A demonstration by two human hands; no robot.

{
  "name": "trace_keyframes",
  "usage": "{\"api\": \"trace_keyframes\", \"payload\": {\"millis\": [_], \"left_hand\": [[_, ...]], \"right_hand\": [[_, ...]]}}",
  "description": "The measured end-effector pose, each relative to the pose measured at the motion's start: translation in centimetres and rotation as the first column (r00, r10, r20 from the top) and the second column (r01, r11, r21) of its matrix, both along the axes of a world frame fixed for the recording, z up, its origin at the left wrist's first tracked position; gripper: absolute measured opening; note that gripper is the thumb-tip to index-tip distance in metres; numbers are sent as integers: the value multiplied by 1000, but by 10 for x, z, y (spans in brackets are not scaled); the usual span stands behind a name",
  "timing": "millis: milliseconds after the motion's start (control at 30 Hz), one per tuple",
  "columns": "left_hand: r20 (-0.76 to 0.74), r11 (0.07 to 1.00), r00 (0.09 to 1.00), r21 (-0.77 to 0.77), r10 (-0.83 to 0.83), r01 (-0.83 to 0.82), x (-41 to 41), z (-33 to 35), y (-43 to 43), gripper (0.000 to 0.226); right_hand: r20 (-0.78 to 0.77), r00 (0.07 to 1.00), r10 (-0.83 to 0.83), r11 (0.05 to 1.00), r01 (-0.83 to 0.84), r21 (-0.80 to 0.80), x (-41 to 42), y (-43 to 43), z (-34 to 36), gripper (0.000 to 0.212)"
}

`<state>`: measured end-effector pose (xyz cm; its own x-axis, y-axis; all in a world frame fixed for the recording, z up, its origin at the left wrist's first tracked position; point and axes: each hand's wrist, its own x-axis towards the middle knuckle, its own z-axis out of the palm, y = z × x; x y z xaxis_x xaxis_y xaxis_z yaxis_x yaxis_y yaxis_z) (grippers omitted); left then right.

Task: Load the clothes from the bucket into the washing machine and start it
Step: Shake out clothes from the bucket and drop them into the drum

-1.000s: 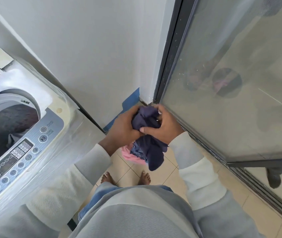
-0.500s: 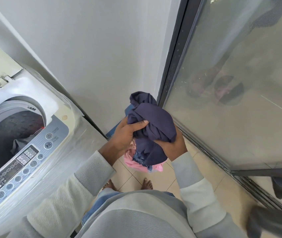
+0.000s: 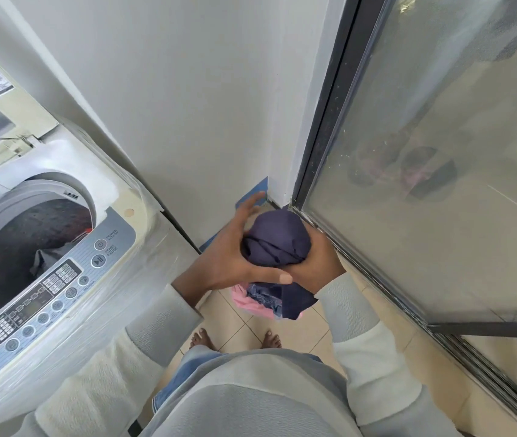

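A dark navy garment (image 3: 277, 239) is bunched into a ball in front of my chest, with a loose end hanging below it. My left hand (image 3: 229, 257) cups its left side, thumb under the ball and fingers spread upward. My right hand (image 3: 318, 268) grips it from the right and underneath. Below the ball lie pink and blue clothes (image 3: 251, 302); the bucket under them is hidden. The top-loading washing machine (image 3: 143, 247) stands at the left with its lid up. A grey garment (image 3: 47, 255) lies in its drum.
The control panel (image 3: 46, 294) with its start/pause button (image 3: 98, 261) faces me, covered in plastic film. A white wall stands behind, and a glass sliding door (image 3: 424, 184) with a dark frame is on the right. My bare feet stand on beige floor tiles (image 3: 301, 332).
The navy garment has been squeezed from a loose bundle into a tighter ball and sits slightly lower. My left fingers have lifted off its top and spread.
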<state>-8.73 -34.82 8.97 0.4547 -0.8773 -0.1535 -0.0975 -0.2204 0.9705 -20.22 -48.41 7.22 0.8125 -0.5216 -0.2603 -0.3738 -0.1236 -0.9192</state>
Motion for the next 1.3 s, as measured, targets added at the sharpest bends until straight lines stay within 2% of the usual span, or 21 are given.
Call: {"api": "trace_keyframes", "payload": {"millis": [67, 100, 200, 267, 333, 400, 467, 567, 633, 667, 700, 767, 800, 833, 900, 967, 1000, 1100, 1200, 1267, 1300], "left_hand": [[88, 999, 995, -3, 36, -36, -6, -2, -4, 96], [64, 996, 994, -22, 89, -88, -7, -2, -6, 79], [-256, 940, 916, -70, 308, -335, -4, 2, -9, 42], [-488, 890, 792, -61, 367, -451, 1, 4, -7, 40], [-675, 872, 670, -81, 308, -482, 1, 8, -4, 43], [-793, 856, 566, -116, 226, -504, -2, 10, 0, 44], [-827, 847, 526, -127, 197, -516, -7, 14, 0, 43], [-723, 865, 639, -117, 263, -488, -16, 14, -4, 35], [-541, 878, 764, -92, 352, -469, -20, 12, -3, 18], [-429, 880, 813, -79, 395, -469, -19, 11, -1, 19], [-331, 877, 842, -77, 427, -475, -17, 9, 2, 24], [-264, 845, 834, -102, 485, -524, -10, 8, 12, 48], [-233, 838, 839, -136, 492, -529, -7, 8, 17, 59], [-174, 846, 860, -168, 481, -507, -5, 7, 22, 68], [-32, 888, 912, -213, 410, -407, -8, 9, 26, 79], [88, 909, 918, -199, 387, -365, -14, 5, 24, 78], [81, 894, 900, -186, 428, -408, -16, 4, 23, 71], [-185, 779, 795, -165, 577, -604, -12, 3, 23, 46], [-484, 617, 563, -58, 670, -785, -4, 4, 28, 10], [-632, 562, 439, -7, 639, -827, -1, 4, 34, 16], [-694, 565, 423, -28, 582, -824, -1, 4, 38, 16]], "right_hand": [[24, 999, 23, 1000, -23, -11, 2, 4, 2, 56], [32, 999, 20, 1000, -20, -15, 2, 5, 5, 63], [158, 987, 8, 1000, -13, 28, -3, 0, 11, 77], [212, 976, -52, 997, 38, 67, -6, -3, 13, 77], [202, 976, -86, 994, 69, 86, -6, -2, 15, 77], [201, 976, -89, 988, 62, 138, -4, 4, 16, 79], [192, 977, -92, 978, 52, 203, 0, 13, 15, 81], [113, 981, -156, 965, 127, 230, 6, 24, 11, 79], [41, 983, -181, 965, 170, 200, 9, 24, 9, 61], [0, 987, -160, 979, 159, 127, 10, 24, 8, 55], [-22, 992, -121, 989, 123, 87, 12, 22, 9, 48], [10, 1000, -16, 996, 17, -83, 13, 19, 11, 30], [23, 998, -59, 997, 60, -55, 18, 19, 12, 17], [67, 997, -50, 997, 53, -54, 18, 16, 14, 14], [177, 979, 101, 965, -53, -257, 18, 22, 13, 37], [183, 974, 135, 968, -90, -233, 22, 26, 12, 53], [206, 966, 155, 971, -110, -214, 25, 29, 17, 59], [275, 936, 219, 976, -206, -75, 30, 28, 19, 82], [319, 940, 122, 983, -160, 94, 30, 25, 20, 102], [294, 953, 77, 994, -96, 50, 33, 29, 18, 96], [262, 963, 63, 997, -74, 35, 34, 32, 18, 90]]}}
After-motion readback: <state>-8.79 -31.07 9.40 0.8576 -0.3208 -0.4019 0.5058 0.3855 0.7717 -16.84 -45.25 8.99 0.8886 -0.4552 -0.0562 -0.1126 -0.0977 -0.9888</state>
